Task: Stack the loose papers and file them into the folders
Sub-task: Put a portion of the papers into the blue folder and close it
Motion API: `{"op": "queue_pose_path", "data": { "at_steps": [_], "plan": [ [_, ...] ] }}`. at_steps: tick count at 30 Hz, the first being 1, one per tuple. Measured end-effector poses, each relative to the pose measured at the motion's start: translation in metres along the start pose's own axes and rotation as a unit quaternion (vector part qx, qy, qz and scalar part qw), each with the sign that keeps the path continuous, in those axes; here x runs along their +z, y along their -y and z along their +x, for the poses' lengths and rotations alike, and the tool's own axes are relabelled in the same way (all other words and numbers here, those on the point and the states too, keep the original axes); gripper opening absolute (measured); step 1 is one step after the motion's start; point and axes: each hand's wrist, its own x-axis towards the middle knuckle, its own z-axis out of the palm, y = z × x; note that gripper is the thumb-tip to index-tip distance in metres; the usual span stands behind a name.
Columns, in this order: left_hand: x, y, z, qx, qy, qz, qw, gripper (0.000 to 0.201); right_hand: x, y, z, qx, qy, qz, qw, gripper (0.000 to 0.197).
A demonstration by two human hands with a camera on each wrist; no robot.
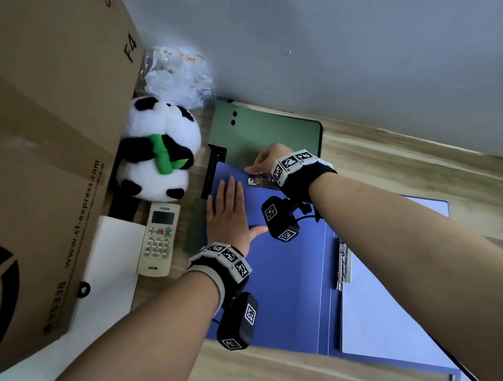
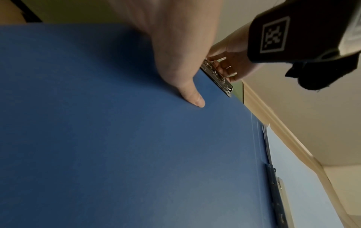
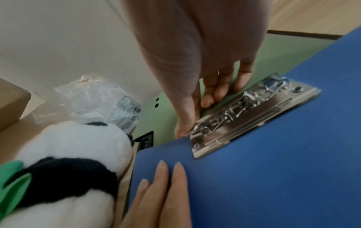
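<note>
Wooden floor (image 1: 394, 158): blue folder (image 1: 283, 279) beneath left hand (image 1: 231, 213)

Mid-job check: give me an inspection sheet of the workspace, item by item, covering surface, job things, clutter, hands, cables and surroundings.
Surface: wood-grain desk, largely covered.
Job's things: blue folder lies open and overlaps a green folder; its metal clip sits at the far edge; paper lies under a side clip in its right half.
Clutter: panda toy, remote, plastic bag, cardboard box, white sheet.
Hands: left hand presses flat on the blue folder; right hand grips the metal clip.
Cables: nothing seen.
Surroundings: grey wall behind the desk.
</note>
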Motion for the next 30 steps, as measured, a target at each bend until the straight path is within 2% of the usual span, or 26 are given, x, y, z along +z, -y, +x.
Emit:
{"op": "queue_pose_path", "data": {
  "at_steps": [3, 6, 9, 15, 18, 21, 25, 28, 30],
  "plan": [
    [-0.001, -0.001, 0.000, 0.007, 0.003, -0.010, 1.000, 0.101, -0.005, 0.004, -0.002, 0.005, 0.021, -0.027, 0.999, 0.031],
    [0.002, -0.003, 0.000, 0.010, 0.008, -0.023, 1.000, 0.102, -0.009, 0.006, -0.010, -0.009, 0.025, -0.125, 0.992, 0.036],
    [0.003, -0.003, 0.001, 0.011, 0.006, -0.028, 1.000, 0.103, -0.010, 0.006, -0.013, -0.020, 0.035, -0.143, 0.989, 0.034],
    [0.004, -0.004, 0.000, 0.010, 0.000, -0.021, 1.000, 0.106, -0.012, 0.008, -0.010, 0.020, 0.032, -0.026, 0.999, 0.026],
    [0.005, -0.006, 0.000, 0.006, 0.000, -0.020, 1.000, 0.108, -0.015, 0.003, -0.015, 0.015, 0.037, 0.033, 0.999, 0.023],
    [0.004, -0.007, 0.000, 0.002, 0.003, -0.015, 1.000, 0.107, -0.015, 0.004, -0.020, 0.013, 0.028, 0.041, 0.999, 0.018],
    [0.001, -0.007, -0.001, 0.005, 0.010, -0.016, 1.000, 0.104, -0.014, 0.009, -0.021, 0.032, 0.021, 0.004, 0.999, 0.028],
    [0.002, -0.006, -0.001, 0.007, 0.008, -0.029, 1.000, 0.105, -0.020, 0.010, -0.028, 0.035, 0.023, -0.060, 0.997, 0.047],
    [0.005, -0.007, -0.001, 0.006, 0.012, -0.034, 0.999, 0.106, -0.026, 0.012, -0.038, 0.008, 0.027, -0.148, 0.989, 0.036]
  ]
}}
